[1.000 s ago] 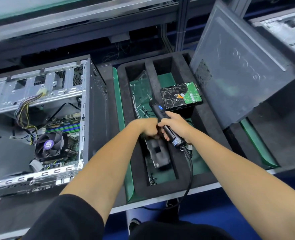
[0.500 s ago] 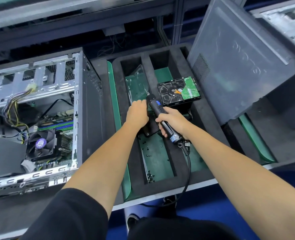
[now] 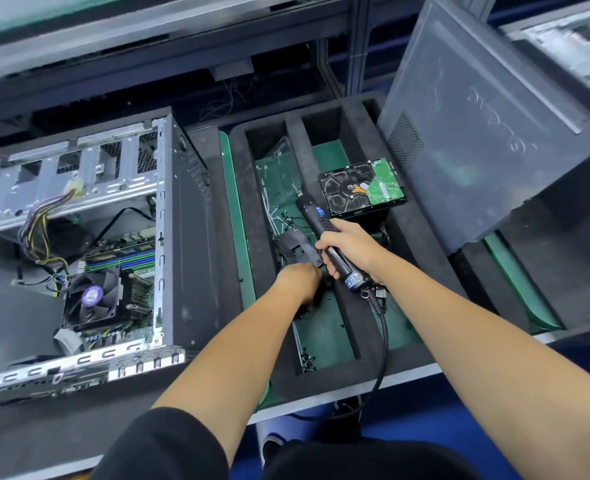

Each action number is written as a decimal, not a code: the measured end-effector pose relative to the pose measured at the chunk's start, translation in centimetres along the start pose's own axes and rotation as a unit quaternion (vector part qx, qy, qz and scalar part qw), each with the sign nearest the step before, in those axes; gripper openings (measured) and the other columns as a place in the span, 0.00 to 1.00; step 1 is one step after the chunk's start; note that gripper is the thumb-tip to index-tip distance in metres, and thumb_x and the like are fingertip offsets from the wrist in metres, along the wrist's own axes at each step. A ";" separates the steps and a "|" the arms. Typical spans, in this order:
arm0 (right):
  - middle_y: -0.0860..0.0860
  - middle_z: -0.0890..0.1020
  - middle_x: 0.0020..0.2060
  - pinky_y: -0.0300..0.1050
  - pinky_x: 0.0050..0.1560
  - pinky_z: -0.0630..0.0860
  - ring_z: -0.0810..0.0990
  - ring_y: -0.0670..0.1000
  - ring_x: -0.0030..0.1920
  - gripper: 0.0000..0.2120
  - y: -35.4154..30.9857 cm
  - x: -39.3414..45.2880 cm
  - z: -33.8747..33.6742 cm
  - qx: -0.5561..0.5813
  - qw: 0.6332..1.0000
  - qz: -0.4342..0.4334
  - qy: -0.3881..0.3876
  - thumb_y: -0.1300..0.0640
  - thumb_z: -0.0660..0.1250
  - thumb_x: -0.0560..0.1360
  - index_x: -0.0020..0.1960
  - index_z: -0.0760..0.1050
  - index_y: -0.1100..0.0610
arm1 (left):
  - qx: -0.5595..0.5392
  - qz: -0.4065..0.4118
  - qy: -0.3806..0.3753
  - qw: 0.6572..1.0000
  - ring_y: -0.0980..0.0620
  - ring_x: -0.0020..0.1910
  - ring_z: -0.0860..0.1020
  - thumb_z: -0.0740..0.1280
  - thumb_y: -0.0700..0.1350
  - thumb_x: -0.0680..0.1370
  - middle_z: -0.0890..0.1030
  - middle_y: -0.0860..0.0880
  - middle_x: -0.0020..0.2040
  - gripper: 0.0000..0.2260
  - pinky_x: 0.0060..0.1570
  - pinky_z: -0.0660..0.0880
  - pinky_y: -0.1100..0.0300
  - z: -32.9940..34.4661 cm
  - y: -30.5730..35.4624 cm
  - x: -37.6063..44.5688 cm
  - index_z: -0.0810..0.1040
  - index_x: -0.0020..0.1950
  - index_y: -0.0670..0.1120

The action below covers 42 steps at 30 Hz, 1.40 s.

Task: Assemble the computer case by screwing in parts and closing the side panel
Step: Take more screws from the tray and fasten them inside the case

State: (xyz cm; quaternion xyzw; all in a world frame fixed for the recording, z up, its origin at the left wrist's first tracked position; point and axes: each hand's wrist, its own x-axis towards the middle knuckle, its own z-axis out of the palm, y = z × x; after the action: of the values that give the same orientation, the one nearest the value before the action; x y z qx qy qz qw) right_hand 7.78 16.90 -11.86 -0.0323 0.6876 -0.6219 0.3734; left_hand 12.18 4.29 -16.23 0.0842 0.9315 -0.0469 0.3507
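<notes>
R hand (image 3: 350, 249) is gripping the electric screwdriver (image 3: 321, 233) over the foam tray (image 3: 404, 344). L hand (image 3: 298, 282) is reaching into the tray's left slot by a black bracket (image 3: 292, 245); can't tell its grip. Open PC case (image 3: 182, 237) is lying at left.

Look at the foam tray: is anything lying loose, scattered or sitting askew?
Yes. Small black screws lie scattered loose on the green floor of the foam tray, and the hard drive sits tilted, circuit side up, on a black block.
</notes>
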 end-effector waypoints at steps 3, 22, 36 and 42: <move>0.56 0.77 0.28 0.43 0.25 0.73 0.74 0.54 0.24 0.05 0.0 -0.1 0.0 0.000 1.000 -0.001 0.001 0.62 0.66 0.73 0.43 0.70 0.58 | -0.040 -0.007 -0.018 0.999 0.42 0.59 0.76 0.62 0.34 0.77 0.75 0.41 0.62 0.18 0.56 0.74 0.52 0.1 0.2 0.1 0.69 0.68 0.39; 0.59 0.76 0.30 0.44 0.26 0.72 0.73 0.55 0.25 0.05 0.2 0.2 -0.6 0.045 0.999 0.016 -0.026 0.63 0.66 0.73 0.44 0.69 0.58 | -0.079 0.061 -0.133 0.986 0.43 0.38 0.73 0.61 0.36 0.76 0.74 0.41 0.40 0.07 0.32 0.69 0.57 1.5 4.8 -2.7 0.75 0.51 0.36; 0.59 0.75 0.30 0.43 0.26 0.71 0.73 0.55 0.25 0.06 0.2 -0.2 -0.1 0.038 0.999 0.025 -0.013 0.63 0.66 0.73 0.44 0.69 0.58 | -0.143 -0.205 0.212 0.945 0.43 0.67 0.63 0.63 0.40 0.77 0.62 0.41 0.68 0.23 0.59 0.69 0.54 -1.0 -0.8 1.9 0.59 0.70 0.39; 0.59 0.74 0.28 0.43 0.25 0.71 0.73 0.55 0.24 0.06 0.4 0.5 -0.3 0.037 0.999 0.028 -0.003 0.64 0.65 0.73 0.43 0.68 0.58 | -0.164 -0.234 0.128 0.950 0.42 0.73 0.58 0.58 0.43 0.80 0.59 0.39 0.73 0.25 0.68 0.60 0.51 -2.4 -1.9 5.1 0.52 0.74 0.38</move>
State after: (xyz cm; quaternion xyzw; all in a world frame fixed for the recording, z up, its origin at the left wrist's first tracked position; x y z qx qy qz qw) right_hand 7.44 16.99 -12.43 -0.0013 0.6638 -0.6357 0.3940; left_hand 6.51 3.37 -17.72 -0.1895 0.9569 0.0367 0.2171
